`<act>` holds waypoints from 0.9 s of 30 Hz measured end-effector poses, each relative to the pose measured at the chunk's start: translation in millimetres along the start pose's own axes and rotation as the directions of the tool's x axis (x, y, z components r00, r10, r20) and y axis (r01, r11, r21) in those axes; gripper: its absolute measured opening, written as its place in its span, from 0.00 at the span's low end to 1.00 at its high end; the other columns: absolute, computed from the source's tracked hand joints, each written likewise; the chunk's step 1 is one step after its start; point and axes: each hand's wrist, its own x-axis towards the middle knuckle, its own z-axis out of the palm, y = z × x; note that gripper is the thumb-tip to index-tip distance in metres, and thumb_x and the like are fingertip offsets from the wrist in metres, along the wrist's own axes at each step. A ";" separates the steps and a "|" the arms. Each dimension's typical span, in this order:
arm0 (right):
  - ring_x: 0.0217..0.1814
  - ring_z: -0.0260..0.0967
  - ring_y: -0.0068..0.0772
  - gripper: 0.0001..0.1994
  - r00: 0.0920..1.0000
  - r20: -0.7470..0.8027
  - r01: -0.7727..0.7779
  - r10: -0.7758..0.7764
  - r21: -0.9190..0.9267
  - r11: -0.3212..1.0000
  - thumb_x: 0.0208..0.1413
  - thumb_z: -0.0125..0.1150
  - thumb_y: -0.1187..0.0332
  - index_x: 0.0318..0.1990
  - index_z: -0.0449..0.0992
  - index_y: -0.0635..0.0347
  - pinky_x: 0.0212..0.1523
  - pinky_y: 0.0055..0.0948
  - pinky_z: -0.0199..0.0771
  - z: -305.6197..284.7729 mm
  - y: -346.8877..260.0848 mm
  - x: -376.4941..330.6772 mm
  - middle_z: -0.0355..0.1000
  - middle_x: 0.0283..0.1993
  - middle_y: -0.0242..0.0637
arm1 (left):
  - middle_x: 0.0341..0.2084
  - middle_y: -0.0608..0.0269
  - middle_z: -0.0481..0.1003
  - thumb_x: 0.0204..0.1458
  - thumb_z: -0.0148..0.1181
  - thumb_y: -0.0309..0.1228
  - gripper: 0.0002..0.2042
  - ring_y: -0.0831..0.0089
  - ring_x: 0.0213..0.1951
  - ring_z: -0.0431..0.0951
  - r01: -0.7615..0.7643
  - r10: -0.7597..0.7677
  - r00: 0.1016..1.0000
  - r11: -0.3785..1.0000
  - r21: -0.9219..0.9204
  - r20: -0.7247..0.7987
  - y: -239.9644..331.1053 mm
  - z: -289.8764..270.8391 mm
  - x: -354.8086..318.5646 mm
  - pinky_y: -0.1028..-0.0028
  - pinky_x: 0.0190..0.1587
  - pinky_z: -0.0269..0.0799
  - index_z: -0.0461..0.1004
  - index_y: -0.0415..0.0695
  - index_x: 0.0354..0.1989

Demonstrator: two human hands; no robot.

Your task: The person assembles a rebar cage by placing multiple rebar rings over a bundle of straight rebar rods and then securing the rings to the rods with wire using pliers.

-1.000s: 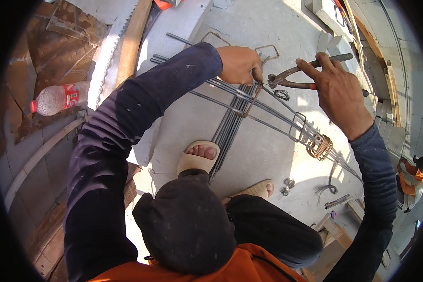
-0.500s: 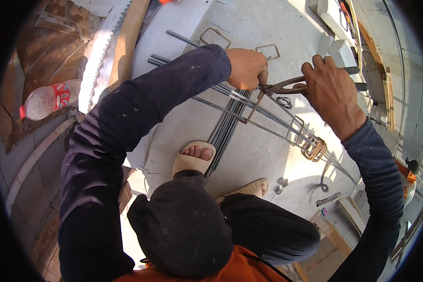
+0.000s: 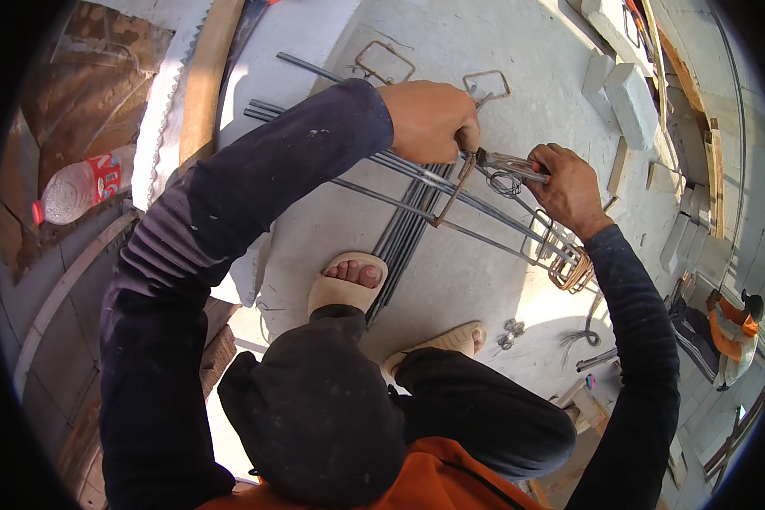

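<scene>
My left hand (image 3: 433, 123) is curled in a fist over a rebar (image 3: 310, 70) of a long cage, at the upper corner of a rusty stirrup (image 3: 453, 195); its fingertips are mostly hidden. My right hand (image 3: 569, 189) is closed around the handles of steel pincers (image 3: 512, 163). The jaws meet the bar and stirrup joint right beside my left hand. A small coil of thin wire (image 3: 505, 184) hangs just below the pincers. Further right, a bundle of rusty rings (image 3: 572, 270) surrounds the cage bars.
More bars (image 3: 408, 234) lie on the concrete beside my sandalled foot (image 3: 348, 285). Loose stirrups (image 3: 386, 64) rest beyond my left hand. A plastic bottle (image 3: 81, 187) and timber (image 3: 210, 76) are on the left, pale blocks (image 3: 631, 100) on the right. A person (image 3: 731, 331) is at far right.
My right hand has come left and down, and the pincers' handles, spread before, are now drawn together in it. My left hand stays at the joint. The person at right shows more fully.
</scene>
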 end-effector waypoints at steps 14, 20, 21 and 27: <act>0.24 0.75 0.27 0.28 0.663 0.734 -0.280 0.148 0.061 0.958 0.75 0.55 0.46 0.38 0.82 0.66 0.32 0.36 0.74 -130.0 -62.2 20.3 0.79 0.24 0.34 | 0.46 0.49 0.83 0.54 0.65 0.30 0.14 0.49 0.50 0.82 -0.008 0.013 0.998 0.997 0.079 -0.058 6.3 1.8 -6.8 0.57 0.57 0.76 0.86 0.44 0.49; 0.26 0.72 0.29 0.24 0.740 0.658 -0.469 0.140 0.355 0.809 0.75 0.51 0.49 0.36 0.77 0.63 0.36 0.35 0.73 -94.3 -71.1 -28.9 0.77 0.25 0.36 | 0.45 0.47 0.83 0.53 0.64 0.29 0.15 0.49 0.50 0.82 -0.022 0.024 0.999 0.998 0.061 -0.034 5.9 -0.3 -9.2 0.57 0.56 0.76 0.86 0.43 0.49; 0.26 0.73 0.30 0.23 0.748 0.644 -0.487 0.156 0.375 0.789 0.75 0.51 0.51 0.36 0.77 0.63 0.34 0.35 0.74 -91.4 -72.0 -34.0 0.78 0.25 0.36 | 0.46 0.47 0.83 0.53 0.64 0.29 0.15 0.49 0.50 0.82 -0.031 0.032 0.999 0.997 0.067 -0.026 8.5 -0.3 -7.7 0.57 0.56 0.76 0.86 0.43 0.49; 0.33 0.81 0.38 0.23 0.755 0.644 -0.329 0.123 0.210 0.921 0.57 0.74 0.49 0.39 0.82 0.65 0.37 0.42 0.77 -108.4 -51.4 -17.0 0.80 0.25 0.37 | 0.58 0.49 0.79 0.49 0.67 0.33 0.26 0.54 0.53 0.82 0.063 -0.059 0.996 0.997 -0.051 0.060 12.3 -5.8 3.2 0.61 0.58 0.77 0.80 0.41 0.59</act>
